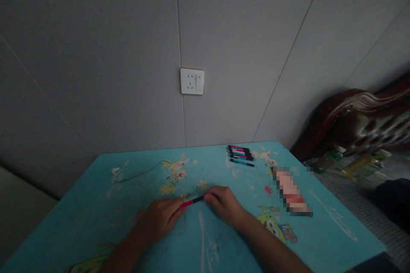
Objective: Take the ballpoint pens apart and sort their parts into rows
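Between my two hands, low over the middle of the table, is a red and black pen (193, 201). Its red end runs into the fingers of my left hand (162, 217), which are closed round it. The black end sits in the pinched thumb and fingers of my right hand (224, 204). My fingers hide both tips of the pen. Farther back and to the right lies a row of several pens (239, 152) in red, black, white and blue. A blue and black pen (242, 162) lies just in front of that row.
A light blue tabletop (144, 168) with cartoon prints stands against a grey panelled wall (128, 72). A white socket (192, 81) is on the wall. On the right lies a pixelated flat object (291, 192). Beyond the table's right edge is a dark tufted headboard (361, 119) with bottles near it.
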Demonstrator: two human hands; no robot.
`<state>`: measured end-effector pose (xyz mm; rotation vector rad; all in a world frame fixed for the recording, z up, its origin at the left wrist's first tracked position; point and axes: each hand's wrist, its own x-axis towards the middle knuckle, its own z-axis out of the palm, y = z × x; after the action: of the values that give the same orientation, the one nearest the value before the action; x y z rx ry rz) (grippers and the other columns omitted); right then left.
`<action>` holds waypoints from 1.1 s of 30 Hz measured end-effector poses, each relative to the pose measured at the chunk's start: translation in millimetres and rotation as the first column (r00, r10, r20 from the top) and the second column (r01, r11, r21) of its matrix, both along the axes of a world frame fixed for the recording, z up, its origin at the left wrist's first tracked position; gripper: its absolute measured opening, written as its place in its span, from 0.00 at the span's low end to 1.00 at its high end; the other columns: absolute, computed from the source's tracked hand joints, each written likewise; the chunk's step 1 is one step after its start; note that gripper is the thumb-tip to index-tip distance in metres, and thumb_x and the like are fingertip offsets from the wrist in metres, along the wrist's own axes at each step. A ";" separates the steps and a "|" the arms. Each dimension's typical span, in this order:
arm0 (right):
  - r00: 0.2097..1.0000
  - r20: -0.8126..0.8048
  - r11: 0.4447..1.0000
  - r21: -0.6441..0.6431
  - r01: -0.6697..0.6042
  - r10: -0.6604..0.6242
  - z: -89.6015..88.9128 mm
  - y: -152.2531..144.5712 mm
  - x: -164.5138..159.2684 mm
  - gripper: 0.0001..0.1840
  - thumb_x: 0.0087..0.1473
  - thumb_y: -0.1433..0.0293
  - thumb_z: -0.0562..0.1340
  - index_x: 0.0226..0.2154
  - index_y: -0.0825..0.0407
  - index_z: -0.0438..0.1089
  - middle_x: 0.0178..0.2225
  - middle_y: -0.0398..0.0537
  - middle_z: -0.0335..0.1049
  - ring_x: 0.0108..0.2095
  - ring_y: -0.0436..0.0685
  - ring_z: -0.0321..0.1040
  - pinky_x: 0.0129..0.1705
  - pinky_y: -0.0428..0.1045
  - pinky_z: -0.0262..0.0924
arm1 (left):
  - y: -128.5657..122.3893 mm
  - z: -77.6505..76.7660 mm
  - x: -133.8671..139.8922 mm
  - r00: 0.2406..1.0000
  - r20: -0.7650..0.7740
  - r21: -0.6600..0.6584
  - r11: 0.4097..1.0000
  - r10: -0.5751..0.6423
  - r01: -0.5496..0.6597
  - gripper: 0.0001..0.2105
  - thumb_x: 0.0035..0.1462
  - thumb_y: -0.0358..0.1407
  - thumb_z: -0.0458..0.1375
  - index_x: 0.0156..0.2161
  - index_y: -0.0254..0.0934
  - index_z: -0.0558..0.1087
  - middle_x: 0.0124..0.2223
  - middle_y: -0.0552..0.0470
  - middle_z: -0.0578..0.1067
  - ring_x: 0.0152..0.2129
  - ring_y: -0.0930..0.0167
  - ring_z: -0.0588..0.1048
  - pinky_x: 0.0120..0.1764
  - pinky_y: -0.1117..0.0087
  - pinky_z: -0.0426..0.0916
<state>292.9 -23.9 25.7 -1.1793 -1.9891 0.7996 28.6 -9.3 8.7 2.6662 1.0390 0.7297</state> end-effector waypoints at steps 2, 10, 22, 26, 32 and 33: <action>0.997 -0.070 1.000 -0.004 0.020 -0.020 0.9 0.5 -0.2 0.12 0.61 0.61 0.61 0.40 0.50 0.75 0.34 0.45 0.74 0.34 0.53 0.69 0.38 0.46 0.61 | -0.7 0.3 0.3 1.000 -0.019 -0.009 1.000 0.018 -0.019 0.11 0.66 0.37 0.51 0.48 0.42 0.74 0.37 0.53 0.80 0.31 0.70 0.79 0.36 0.73 0.73; 0.992 -0.114 0.990 -0.133 0.045 -0.060 -2.2 1.1 -1.3 0.24 0.66 0.59 0.51 0.27 0.53 0.72 0.24 0.42 0.67 0.26 0.50 0.62 0.31 0.46 0.57 | -3.2 6.5 3.3 0.999 0.030 0.059 0.998 0.028 -0.030 0.11 0.67 0.38 0.50 0.47 0.41 0.74 0.32 0.53 0.78 0.26 0.72 0.76 0.31 0.74 0.69; 0.975 -0.213 0.987 -0.157 0.032 -0.065 -5.7 2.9 -1.7 0.13 0.62 0.60 0.58 0.40 0.51 0.74 0.33 0.45 0.72 0.34 0.54 0.67 0.38 0.48 0.61 | -3.5 -0.9 2.5 0.995 -0.053 0.043 0.996 0.082 -0.080 0.12 0.68 0.40 0.49 0.45 0.40 0.74 0.33 0.52 0.78 0.29 0.70 0.77 0.33 0.72 0.68; 0.973 -0.213 0.989 -0.138 0.054 -0.083 -5.1 3.0 -2.2 0.13 0.61 0.61 0.58 0.39 0.51 0.74 0.35 0.46 0.73 0.36 0.55 0.68 0.39 0.48 0.62 | -4.3 1.9 1.9 0.993 -0.090 0.037 0.996 0.078 -0.075 0.13 0.68 0.40 0.48 0.42 0.39 0.73 0.32 0.52 0.78 0.27 0.71 0.76 0.31 0.72 0.66; 0.980 -0.111 0.986 -0.028 0.163 -0.165 0.4 8.4 8.3 0.12 0.60 0.62 0.60 0.42 0.50 0.73 0.34 0.46 0.73 0.34 0.54 0.68 0.37 0.48 0.62 | -2.7 2.0 0.0 0.990 -0.092 0.044 0.993 0.109 -0.106 0.13 0.68 0.41 0.48 0.40 0.40 0.74 0.30 0.53 0.77 0.26 0.71 0.76 0.30 0.72 0.65; 0.980 -0.076 0.983 0.007 0.184 -0.183 1.1 11.7 14.8 0.12 0.61 0.62 0.59 0.41 0.50 0.73 0.35 0.47 0.74 0.34 0.54 0.68 0.37 0.48 0.63 | -2.2 1.3 -0.3 0.989 -0.096 0.046 0.993 0.108 -0.104 0.13 0.68 0.41 0.48 0.41 0.40 0.74 0.30 0.53 0.77 0.26 0.71 0.76 0.30 0.72 0.65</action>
<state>307.7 -12.1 26.8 -1.2845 -1.7926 0.7238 28.2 -11.4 10.0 2.7232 1.2122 0.6505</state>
